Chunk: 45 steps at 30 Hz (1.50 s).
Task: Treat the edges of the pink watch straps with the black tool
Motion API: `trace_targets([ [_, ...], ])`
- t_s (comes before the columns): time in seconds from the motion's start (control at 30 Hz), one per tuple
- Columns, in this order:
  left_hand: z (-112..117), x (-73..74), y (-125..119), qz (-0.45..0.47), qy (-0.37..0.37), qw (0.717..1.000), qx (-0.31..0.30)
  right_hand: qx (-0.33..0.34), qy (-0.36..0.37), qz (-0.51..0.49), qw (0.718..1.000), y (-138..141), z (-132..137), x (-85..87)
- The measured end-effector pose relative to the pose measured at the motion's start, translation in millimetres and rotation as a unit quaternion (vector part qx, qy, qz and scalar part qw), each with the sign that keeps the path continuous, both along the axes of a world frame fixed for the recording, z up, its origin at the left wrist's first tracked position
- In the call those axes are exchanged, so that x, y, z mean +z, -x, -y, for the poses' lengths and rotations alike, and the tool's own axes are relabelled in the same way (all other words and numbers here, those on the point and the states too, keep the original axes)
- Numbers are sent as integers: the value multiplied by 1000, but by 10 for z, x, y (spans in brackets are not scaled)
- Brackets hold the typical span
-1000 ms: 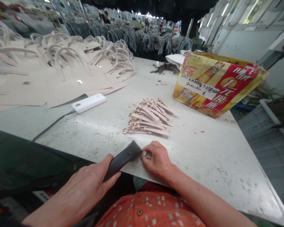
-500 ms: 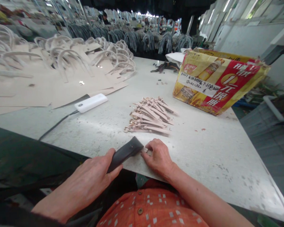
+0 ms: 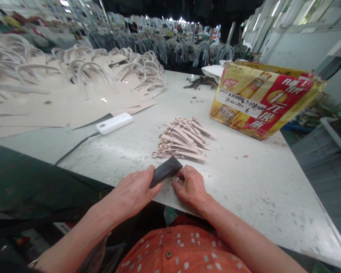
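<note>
My left hand (image 3: 135, 191) is closed around a long dark grey object (image 3: 166, 171) with a smooth flat top and a small dot near its far end; its exact kind I cannot tell. That far end reaches over to my right hand (image 3: 191, 187), whose fingers are pinched on a small pale piece (image 3: 175, 179), mostly hidden by the fingers. Just beyond both hands lies a pile of pale pink straps (image 3: 184, 140) with small gold buckles at their left ends.
A yellow and red cardboard box (image 3: 261, 102) stands at the table's right. A white device (image 3: 115, 123) with a black cable lies at left, before stacked beige panels (image 3: 82, 102) with looped handles. Dark scraps (image 3: 201, 81) lie at the back of the white table (image 3: 244, 197).
My left hand has moved right and slightly up with the dark object, whose end now sits closer to my right fingers. My right hand has barely shifted.
</note>
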State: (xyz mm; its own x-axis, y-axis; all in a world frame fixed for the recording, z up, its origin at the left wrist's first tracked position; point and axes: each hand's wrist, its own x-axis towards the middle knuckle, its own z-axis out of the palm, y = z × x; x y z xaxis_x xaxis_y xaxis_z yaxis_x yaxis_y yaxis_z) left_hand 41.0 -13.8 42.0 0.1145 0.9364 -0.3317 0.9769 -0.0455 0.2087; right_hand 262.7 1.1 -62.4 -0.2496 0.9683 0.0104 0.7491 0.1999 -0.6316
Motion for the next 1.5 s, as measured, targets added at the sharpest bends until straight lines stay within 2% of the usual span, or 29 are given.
trace_targets([
  [0.07,-52,7,44,-47,17,999,-1,4,8,4,1000,6,-2,22],
  [0.17,-47,26,245,-81,16,996,20,8,21,12,1000,20,-2,46],
  [0.27,100,13,473,-60,24,997,40,8,27,14,1000,32,1,56],
  [0.33,231,-35,542,-43,37,998,40,8,27,12,1000,35,4,57],
  [0.47,329,-131,401,-29,43,998,34,7,24,13,1000,38,4,54],
  [0.6,151,-76,141,-82,51,995,13,-2,26,15,1000,41,-17,68],
  [0.67,59,-37,89,-85,47,995,10,-7,33,20,999,47,-30,88],
  [0.77,-13,-26,142,-68,34,997,14,-7,40,34,999,61,-43,125],
  [0.9,-10,-43,335,-44,11,998,39,7,33,48,998,64,-43,171],
  [1.0,65,-41,454,-29,5,998,57,25,3,59,998,10,-39,187],
  [1.1,189,-50,520,2,5,998,67,49,-69,90,992,-106,-23,150],
  [1.27,357,-64,529,33,29,997,71,132,-180,100,970,-297,82,-59],
  [1.4,444,-94,540,40,51,995,75,161,-203,73,963,-324,149,-200],
  [1.5,519,-156,610,55,38,993,97,152,-181,38,971,-293,145,-199],
])
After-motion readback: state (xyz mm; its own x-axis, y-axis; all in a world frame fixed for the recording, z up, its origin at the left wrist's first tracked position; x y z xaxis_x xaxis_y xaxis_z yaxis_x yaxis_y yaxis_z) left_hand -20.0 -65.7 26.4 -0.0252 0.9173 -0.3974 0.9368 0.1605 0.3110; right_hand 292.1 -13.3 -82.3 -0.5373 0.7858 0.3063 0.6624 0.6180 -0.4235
